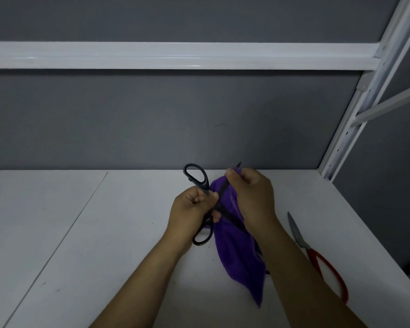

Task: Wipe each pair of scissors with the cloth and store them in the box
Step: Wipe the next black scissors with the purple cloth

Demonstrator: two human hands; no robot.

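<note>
Seen from the head, the left hand [192, 210] grips the stiff, likely light black scissors [196, 177] by the handles, the safe hold, above the worktop [81, 233], while the right hand [252, 196] pinches the soft purple cloth [237, 254] round their sharp blade.

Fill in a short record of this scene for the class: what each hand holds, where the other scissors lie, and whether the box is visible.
left hand: grips the black scissors by the handles
right hand: pinches the purple cloth round a blade
red scissors: lying flat on the white table, right of the right arm, untouched
box: not in view
stage: black pair being wiped, red pair not yet stored
</note>
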